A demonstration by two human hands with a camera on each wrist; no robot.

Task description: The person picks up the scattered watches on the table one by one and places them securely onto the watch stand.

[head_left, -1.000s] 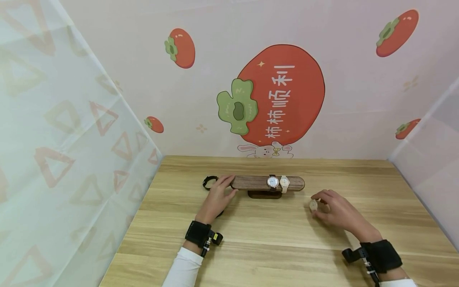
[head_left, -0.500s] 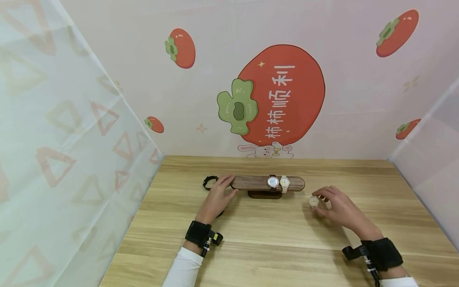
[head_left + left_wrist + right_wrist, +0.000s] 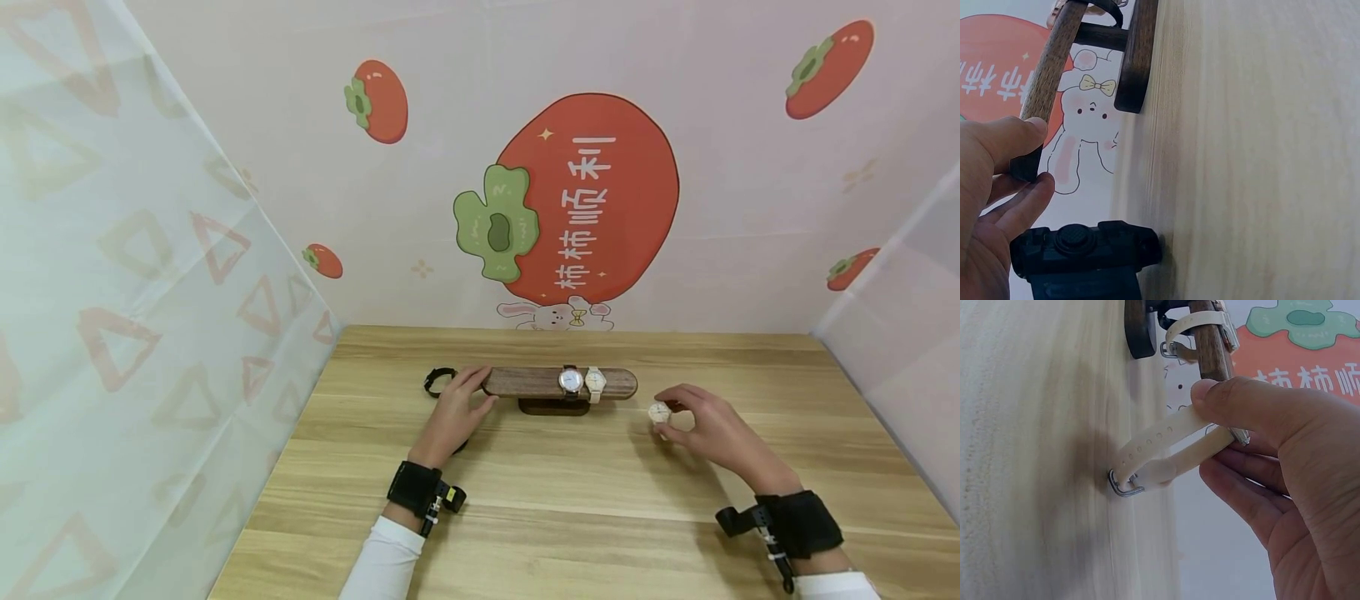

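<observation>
My left hand [image 3: 450, 421] pinches the left end of a dark wooden watch stand [image 3: 525, 382], thumb on one side and fingers on the other in the left wrist view. Two wristwatches are strapped round its bar: one with a dark strap [image 3: 571, 381] and one with a cream strap [image 3: 596, 382]. Off the stand's right end, my right hand [image 3: 708, 429] holds another cream-strapped wristwatch [image 3: 659, 412] between thumb and fingers, dial facing up. In the right wrist view its strap [image 3: 1154, 440] forms a buckled loop hanging towards the table.
A black looped strap [image 3: 438, 382] lies left of the stand, partly behind my left hand. Another black piece [image 3: 461, 447] peeks out beside my left wrist. The wooden table [image 3: 555, 508] ends at a printed backdrop [image 3: 720, 275] just behind the stand.
My right hand has moved slightly away from me, and the watch in it has tilted so its dial shows more fully. My left hand and the stand have stayed put.
</observation>
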